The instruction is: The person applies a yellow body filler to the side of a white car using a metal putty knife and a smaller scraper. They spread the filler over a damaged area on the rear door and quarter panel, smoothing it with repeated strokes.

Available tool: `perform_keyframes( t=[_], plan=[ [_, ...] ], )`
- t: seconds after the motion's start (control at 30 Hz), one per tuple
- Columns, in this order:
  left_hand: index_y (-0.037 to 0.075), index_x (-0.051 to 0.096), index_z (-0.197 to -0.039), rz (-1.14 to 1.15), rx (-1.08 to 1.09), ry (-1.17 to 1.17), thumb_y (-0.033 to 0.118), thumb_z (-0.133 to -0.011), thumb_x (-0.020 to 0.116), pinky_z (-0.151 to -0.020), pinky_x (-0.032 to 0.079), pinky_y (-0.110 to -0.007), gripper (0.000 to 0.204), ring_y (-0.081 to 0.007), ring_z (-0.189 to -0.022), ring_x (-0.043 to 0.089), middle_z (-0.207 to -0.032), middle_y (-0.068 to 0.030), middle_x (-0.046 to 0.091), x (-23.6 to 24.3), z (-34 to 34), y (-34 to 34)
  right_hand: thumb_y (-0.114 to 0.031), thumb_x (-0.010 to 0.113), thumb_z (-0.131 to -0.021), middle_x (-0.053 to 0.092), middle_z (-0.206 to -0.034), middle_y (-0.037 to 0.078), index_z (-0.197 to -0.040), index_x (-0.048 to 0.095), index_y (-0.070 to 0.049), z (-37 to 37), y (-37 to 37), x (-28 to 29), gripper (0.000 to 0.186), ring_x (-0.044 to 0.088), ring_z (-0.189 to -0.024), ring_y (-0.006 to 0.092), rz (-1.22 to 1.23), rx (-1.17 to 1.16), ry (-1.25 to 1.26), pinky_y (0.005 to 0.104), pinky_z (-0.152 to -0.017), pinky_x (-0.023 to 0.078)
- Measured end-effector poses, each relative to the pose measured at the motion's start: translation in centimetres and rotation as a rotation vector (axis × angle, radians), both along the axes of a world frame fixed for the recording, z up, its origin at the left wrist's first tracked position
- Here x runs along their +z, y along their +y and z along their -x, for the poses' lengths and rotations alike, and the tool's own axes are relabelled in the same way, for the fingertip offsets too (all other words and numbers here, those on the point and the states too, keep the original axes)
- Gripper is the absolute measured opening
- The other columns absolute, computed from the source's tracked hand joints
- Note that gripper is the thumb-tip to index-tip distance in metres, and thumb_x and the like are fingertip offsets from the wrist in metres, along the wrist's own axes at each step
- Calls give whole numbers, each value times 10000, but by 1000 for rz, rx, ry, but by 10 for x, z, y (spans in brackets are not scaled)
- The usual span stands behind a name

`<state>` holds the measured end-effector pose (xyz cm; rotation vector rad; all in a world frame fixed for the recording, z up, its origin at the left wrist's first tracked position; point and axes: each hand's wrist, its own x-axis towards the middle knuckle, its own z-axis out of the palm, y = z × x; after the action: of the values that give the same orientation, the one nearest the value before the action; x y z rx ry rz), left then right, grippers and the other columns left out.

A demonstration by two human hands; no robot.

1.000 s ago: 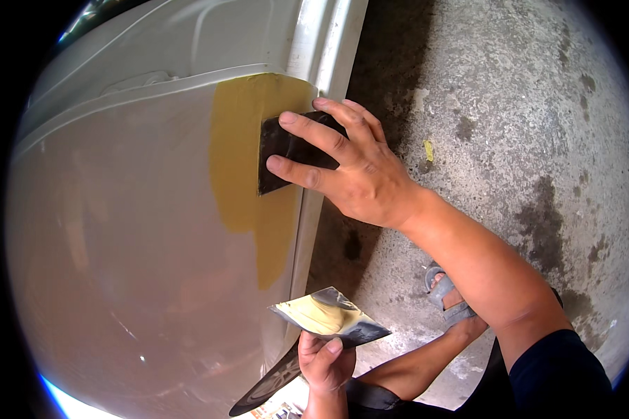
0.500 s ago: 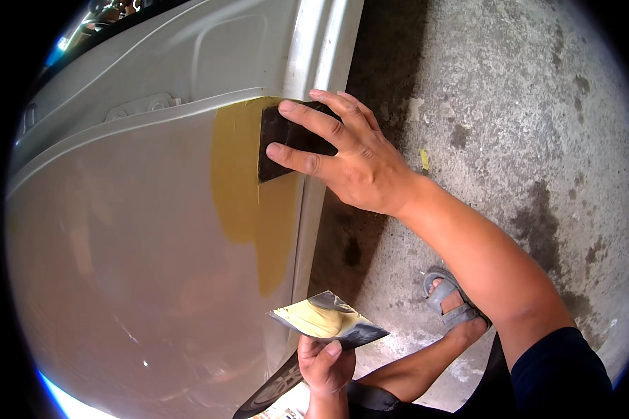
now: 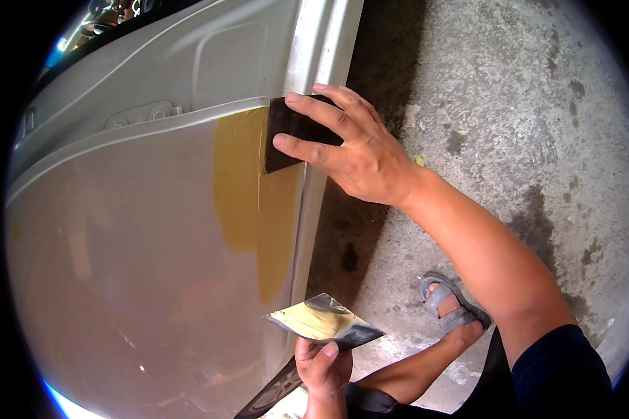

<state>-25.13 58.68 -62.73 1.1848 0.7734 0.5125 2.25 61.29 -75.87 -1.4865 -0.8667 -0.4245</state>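
My right hand (image 3: 367, 157) presses a thin black spreader (image 3: 281, 133), fingers splayed over it, against a corner of a beige-grey car body panel (image 3: 119, 251). Under and beside the spreader lies a mustard-yellow patch of filler (image 3: 241, 188), which tapers downward along the panel's right edge. Lower down, my left hand (image 3: 323, 366) pinches a dark, flat square plate (image 3: 363, 334) between thumb and fingers. A mound of pale yellow filler paste (image 3: 314, 319) sits on that plate, apart from the panel. Fingers of my right hand hide part of the spreader.
Right of the panel runs a silvery sill (image 3: 332, 49). Beyond it lies a stained concrete floor (image 3: 489, 91) with a small yellow scrap (image 3: 420, 160). My sandalled foot (image 3: 454, 304) stands there. Part of a wheel (image 3: 272, 391) shows below the panel.
The spreader has slid slightly up and right, toward the panel's corner edge, baring more filler on its left. My left hand and its plate have barely shifted.
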Motion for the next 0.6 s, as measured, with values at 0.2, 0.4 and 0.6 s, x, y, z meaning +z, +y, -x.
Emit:
perform_keyframes(
  t=[0.2,0.4,0.6],
  plan=[
    [8,465,-1320,-37,-15,-6,-25,-783,561,-1037,406,-444,546,-293,-1162,552,-1259,-150,568,1,0,2,-21,621,-775,371,-1465,-10,-1254,594,-333,4,-11,-4,572,403,-1270,334,26,22,10,485,-1070,340],
    [-6,481,-1302,-63,-9,-21,-27,-795,567,-1052,390,-439,515,-290,-1180,542,-1272,-149,564,3,-5,-2,-34,637,-789,363,-1469,4,-1273,574,-328,-12,-11,-1,570,398,-1264,339,28,29,-26,483,-1062,337],
    [-29,461,-1316,-142,92,40,-27,-835,542,-1084,342,-427,487,-271,-1232,497,-1317,-146,529,14,-14,-2,-162,623,-823,407,-1417,125,-1330,542,-195,43,-80,9,514,440,-1204,360,158,219,257,482,-1010,363]
  ],
)
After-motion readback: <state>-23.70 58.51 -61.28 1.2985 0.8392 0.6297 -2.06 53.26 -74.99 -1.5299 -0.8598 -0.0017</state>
